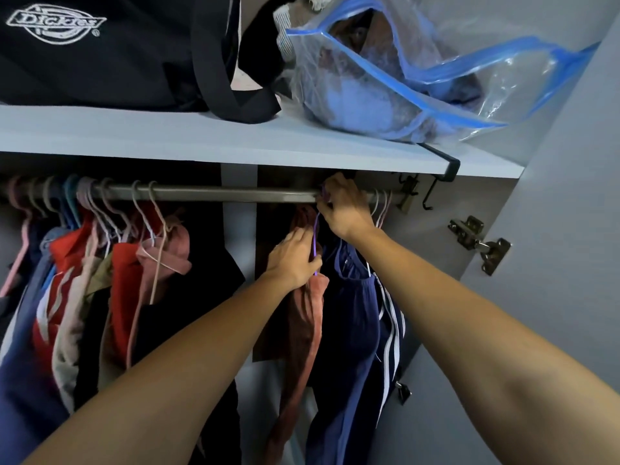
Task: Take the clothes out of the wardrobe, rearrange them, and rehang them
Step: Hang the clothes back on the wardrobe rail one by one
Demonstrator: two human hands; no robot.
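My right hand (344,206) is up at the rail (235,193), its fingers curled around the hook of a purple hanger (315,241) right where that hook meets the bar. My left hand (295,256) is lower and just to the left, fingers closed on the top of a rust-pink garment (302,333) at the hanger's neck, with the thin purple wire running down along my knuckles. That garment is a soft, faded terracotta cloth, bunched and hanging in long narrow folds. Touching it on the right is a navy garment (349,330), and beside that another dark piece with white stripes (391,337) down its edge; I count two pale hanger hooks (380,204) on the rail just past my right hand. Well apart, on the left end of the rail, a crowded group of clothes (94,297) hangs in red, navy, beige, pink and black, on hangers too tightly packed for me to count exactly. Above the rail runs one white shelf (167,135), carrying one black bag (100,52) with a white embroidered logo and one clear zip bag (419,78) with blue seals, stuffed with fabric. On the right, one metal hinge (479,241) sits on the open wardrobe door (570,229).
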